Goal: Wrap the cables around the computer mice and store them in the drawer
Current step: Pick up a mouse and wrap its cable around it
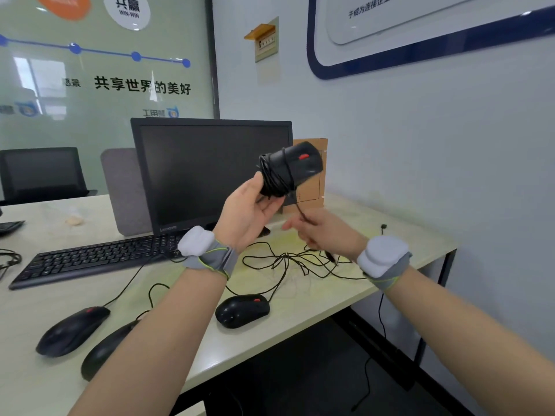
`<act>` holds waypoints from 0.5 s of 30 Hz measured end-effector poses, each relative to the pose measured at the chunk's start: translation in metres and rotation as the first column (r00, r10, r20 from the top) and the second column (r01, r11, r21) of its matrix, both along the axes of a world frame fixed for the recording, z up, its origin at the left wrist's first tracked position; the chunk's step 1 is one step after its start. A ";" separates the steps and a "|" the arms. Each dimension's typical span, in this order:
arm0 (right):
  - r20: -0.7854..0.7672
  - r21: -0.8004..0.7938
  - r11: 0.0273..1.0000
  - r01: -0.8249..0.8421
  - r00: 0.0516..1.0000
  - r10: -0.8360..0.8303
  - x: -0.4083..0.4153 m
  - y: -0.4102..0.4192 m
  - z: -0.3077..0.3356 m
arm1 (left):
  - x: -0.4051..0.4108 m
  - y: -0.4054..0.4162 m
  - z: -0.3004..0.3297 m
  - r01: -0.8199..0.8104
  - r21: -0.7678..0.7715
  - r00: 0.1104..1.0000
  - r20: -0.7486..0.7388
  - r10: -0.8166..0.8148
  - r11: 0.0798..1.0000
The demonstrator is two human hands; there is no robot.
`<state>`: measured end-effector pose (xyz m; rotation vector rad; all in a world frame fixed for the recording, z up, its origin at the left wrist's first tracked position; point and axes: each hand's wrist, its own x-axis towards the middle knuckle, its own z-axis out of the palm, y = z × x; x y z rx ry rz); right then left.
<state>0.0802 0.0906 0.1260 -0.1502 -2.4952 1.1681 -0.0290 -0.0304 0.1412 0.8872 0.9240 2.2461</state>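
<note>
Three mice point(242, 310) on desk point(300, 319), left hand point(249, 211) gripping cable-wrapped mouse point(289, 169)

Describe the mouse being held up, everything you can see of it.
The held mouse is black, smooth plastic by its look, with a red scroll wheel. It is raised in front of the monitor, tilted. Its thin black cable is wound several times around the rear half. The left hand grips that wrapped end. A loose tail of cable runs down to the right hand, which pinches it.

Four black mice point(289, 168), one keyboard point(90, 261), one monitor point(207, 172), two hands point(250, 213), two wristbands point(207, 253)
</note>
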 end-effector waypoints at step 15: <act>-0.216 0.528 0.811 0.251 0.964 -0.157 0.012 -0.008 0.007 | -0.011 -0.024 -0.027 -0.408 -0.458 0.815 -0.572 0.089 0.790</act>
